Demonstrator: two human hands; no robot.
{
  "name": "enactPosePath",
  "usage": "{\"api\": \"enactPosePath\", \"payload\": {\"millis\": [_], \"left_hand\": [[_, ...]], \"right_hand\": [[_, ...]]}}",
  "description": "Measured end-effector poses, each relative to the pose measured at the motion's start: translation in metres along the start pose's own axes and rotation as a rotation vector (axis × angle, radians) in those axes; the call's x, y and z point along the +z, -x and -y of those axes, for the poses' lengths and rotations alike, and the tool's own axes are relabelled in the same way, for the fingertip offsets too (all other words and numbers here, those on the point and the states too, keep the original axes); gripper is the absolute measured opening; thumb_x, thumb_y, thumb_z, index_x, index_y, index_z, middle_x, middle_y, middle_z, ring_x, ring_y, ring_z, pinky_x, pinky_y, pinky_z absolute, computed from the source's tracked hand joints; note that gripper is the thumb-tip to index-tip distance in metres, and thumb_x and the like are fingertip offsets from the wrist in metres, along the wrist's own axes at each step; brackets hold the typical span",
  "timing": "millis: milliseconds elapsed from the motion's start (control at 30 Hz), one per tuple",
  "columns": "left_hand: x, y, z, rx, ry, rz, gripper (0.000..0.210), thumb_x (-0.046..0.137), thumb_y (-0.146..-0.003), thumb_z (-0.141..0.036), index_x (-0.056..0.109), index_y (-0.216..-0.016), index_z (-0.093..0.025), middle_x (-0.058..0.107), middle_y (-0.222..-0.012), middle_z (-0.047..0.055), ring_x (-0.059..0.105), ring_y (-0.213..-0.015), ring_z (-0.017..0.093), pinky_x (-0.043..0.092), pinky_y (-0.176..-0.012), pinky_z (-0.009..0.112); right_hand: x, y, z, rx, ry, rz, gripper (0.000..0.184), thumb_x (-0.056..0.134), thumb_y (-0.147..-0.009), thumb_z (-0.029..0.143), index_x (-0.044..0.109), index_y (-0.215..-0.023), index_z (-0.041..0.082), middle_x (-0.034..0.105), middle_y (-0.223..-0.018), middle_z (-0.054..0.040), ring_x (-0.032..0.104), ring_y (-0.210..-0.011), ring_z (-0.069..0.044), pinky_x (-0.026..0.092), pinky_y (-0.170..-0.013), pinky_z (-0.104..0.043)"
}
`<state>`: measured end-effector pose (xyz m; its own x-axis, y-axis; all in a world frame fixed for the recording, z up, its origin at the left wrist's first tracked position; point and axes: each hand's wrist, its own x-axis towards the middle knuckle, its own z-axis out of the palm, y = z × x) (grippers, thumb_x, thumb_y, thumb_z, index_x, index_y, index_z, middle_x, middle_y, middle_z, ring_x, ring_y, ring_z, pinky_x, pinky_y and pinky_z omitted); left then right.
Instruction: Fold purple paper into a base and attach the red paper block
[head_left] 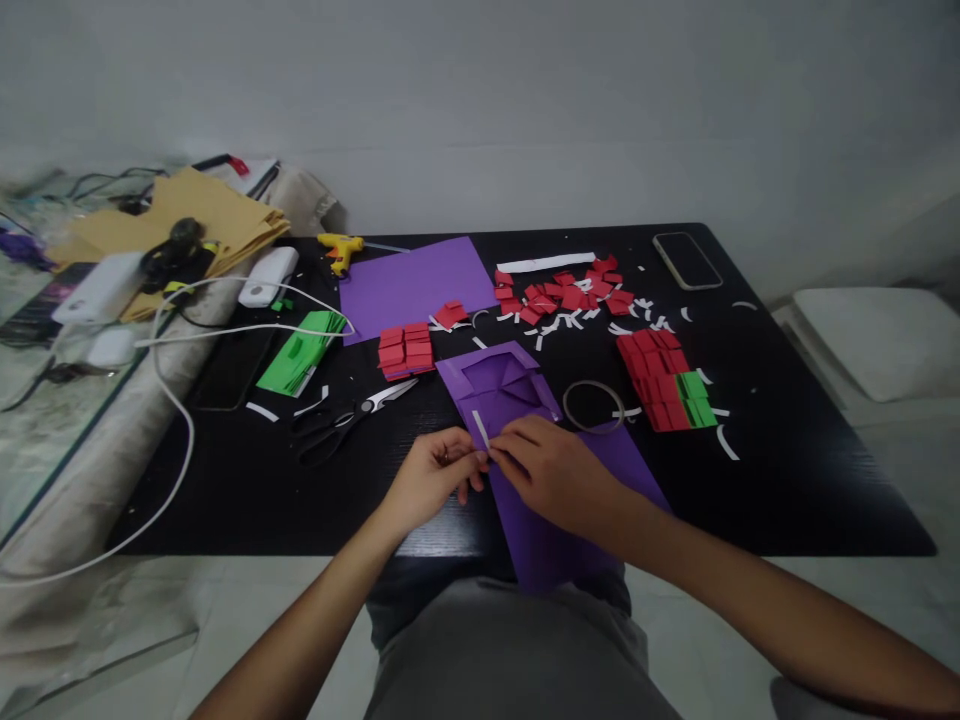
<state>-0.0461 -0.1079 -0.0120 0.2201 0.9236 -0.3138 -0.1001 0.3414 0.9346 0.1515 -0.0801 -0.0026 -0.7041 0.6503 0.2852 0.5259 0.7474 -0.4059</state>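
Note:
A purple paper sheet [551, 520] with a folded, recessed pocket [506, 375] at its far end lies on the table and hangs past the near edge. My right hand [559, 470] rests over this sheet, its fingertips closed on the lower end of a narrow white strip [480, 428]. My left hand [442, 472] is at the sheet's left edge, fingers curled and thumb meeting the right fingertips. What lies between the left fingers is hidden. Black-handled scissors [356, 420] lie partly open beyond my left hand. A roll of tape or ring [592, 405] touches the sheet's right side.
Folded red pieces [405, 350], a red-and-green block [664, 385], green paper [300, 355] and loose red pieces [562, 292] with white scraps lie around. Farther back are another purple sheet [420, 285], a yellow glue gun [341, 250] and a phone [686, 260]. A white cable [187, 430] loops at left.

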Motion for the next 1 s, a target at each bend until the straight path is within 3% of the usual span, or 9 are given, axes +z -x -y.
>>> {"api": "enactPosePath", "payload": {"millis": [200, 367, 1000], "left_hand": [[0.003, 0.003, 0.004, -0.011, -0.068, -0.007, 0.022, 0.081, -0.076, -0.033, 0.066, -0.075, -0.017, 0.066, -0.058, -0.001, 0.052, -0.045, 0.008, 0.041, -0.042, 0.018], [0.003, 0.004, 0.009, -0.005, -0.105, -0.014, 0.02, 0.077, -0.077, -0.033, 0.065, -0.076, -0.017, 0.065, -0.059, -0.001, 0.054, -0.047, 0.009, 0.042, -0.042, 0.019], [0.001, 0.004, 0.007, 0.002, -0.082, 0.0, 0.017, 0.076, -0.078, -0.03, 0.065, -0.077, -0.017, 0.065, -0.06, -0.001, 0.054, -0.047, 0.009, 0.043, -0.043, 0.018]], "right_hand": [[-0.003, -0.004, 0.0, 0.021, 0.005, 0.125, 0.013, 0.063, -0.094, 0.006, 0.071, -0.089, 0.016, 0.072, -0.089, -0.0094, 0.066, -0.086, -0.024, 0.053, -0.08, -0.038], [-0.007, -0.01, 0.0, 0.113, -0.079, 0.184, 0.018, 0.058, -0.098, 0.008, 0.071, -0.088, 0.016, 0.073, -0.088, -0.0071, 0.067, -0.084, -0.021, 0.051, -0.079, -0.035], [-0.011, -0.014, -0.004, 0.147, -0.218, 0.201, 0.02, 0.055, -0.102, 0.009, 0.071, -0.093, 0.016, 0.075, -0.091, -0.0065, 0.069, -0.085, -0.019, 0.05, -0.079, -0.033]]}}
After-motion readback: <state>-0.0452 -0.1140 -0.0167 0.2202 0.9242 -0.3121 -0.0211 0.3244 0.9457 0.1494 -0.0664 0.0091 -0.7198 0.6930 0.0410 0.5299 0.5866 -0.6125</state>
